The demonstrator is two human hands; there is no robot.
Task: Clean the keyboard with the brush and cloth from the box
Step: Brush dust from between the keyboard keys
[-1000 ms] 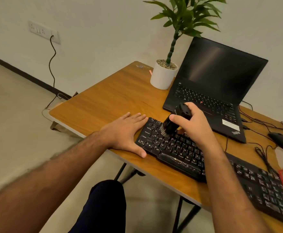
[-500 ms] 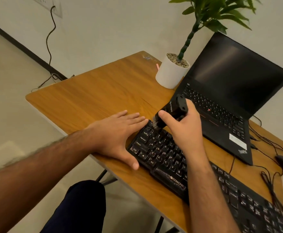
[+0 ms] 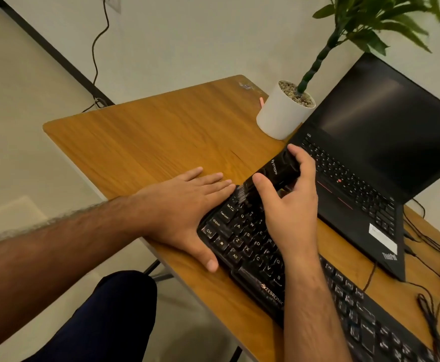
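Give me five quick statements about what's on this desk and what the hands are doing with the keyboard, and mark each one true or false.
1. The right hand grips the black brush. True.
2. The left hand lies flat against the keyboard's left end. True.
3. The laptop lid is closed. False: it stands open, with a dark screen.
4. The brush bristles are at the keyboard's right end. False: they are at its upper left corner.
5. A white plant pot stands on the table beside the laptop. True.
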